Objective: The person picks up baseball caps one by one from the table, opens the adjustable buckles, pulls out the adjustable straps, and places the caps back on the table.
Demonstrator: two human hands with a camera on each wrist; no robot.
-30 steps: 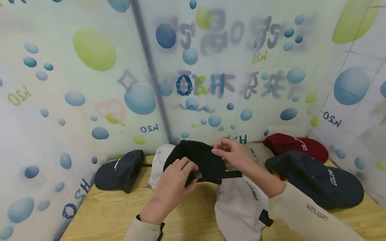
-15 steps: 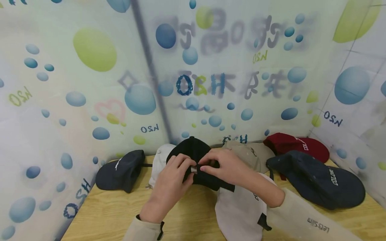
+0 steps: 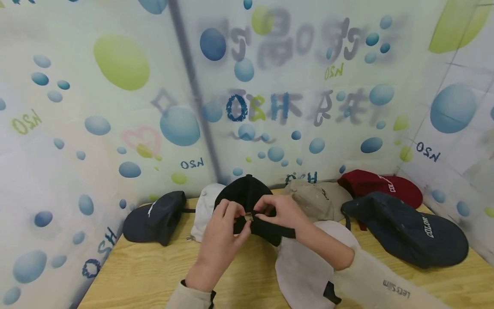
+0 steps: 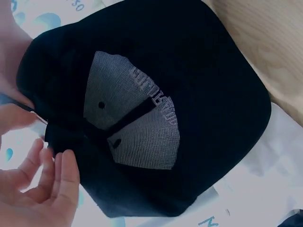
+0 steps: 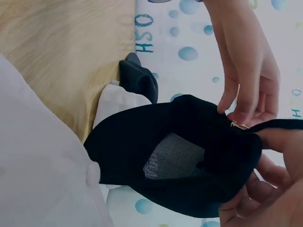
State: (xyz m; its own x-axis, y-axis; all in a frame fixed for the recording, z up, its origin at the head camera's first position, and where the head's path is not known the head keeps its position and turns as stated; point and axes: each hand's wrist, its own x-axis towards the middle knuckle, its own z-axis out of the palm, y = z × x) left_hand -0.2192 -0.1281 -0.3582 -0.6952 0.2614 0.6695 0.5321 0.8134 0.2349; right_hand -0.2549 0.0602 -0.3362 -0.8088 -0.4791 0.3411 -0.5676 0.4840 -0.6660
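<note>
A black cap (image 3: 247, 191) is held up at the middle of the table with its back opening toward me. My left hand (image 3: 220, 240) pinches the small metal buckle (image 3: 248, 216) of its strap between thumb and fingers. My right hand (image 3: 283, 212) pinches the black strap (image 3: 275, 228) right beside the buckle, and the strap's loose end sticks out to the right. In the right wrist view, the left hand (image 5: 251, 66) and right hand (image 5: 274, 194) meet at the buckle (image 5: 239, 126). The cap's grey mesh lining (image 4: 137, 118) shows in the left wrist view.
On the wooden table (image 3: 154, 274) lie a navy cap (image 3: 154, 219) at left, a white cap (image 3: 204, 210) behind the black one, and a pale pink cap (image 3: 305, 270) under my right forearm. Beige (image 3: 322, 197), dark red (image 3: 380, 186) and navy (image 3: 409, 227) caps lie at right.
My right hand has moved left and down from the cap's right edge to the buckle, and now grips the strap there. The cap has turned slightly. The left hand has stayed at the buckle.
</note>
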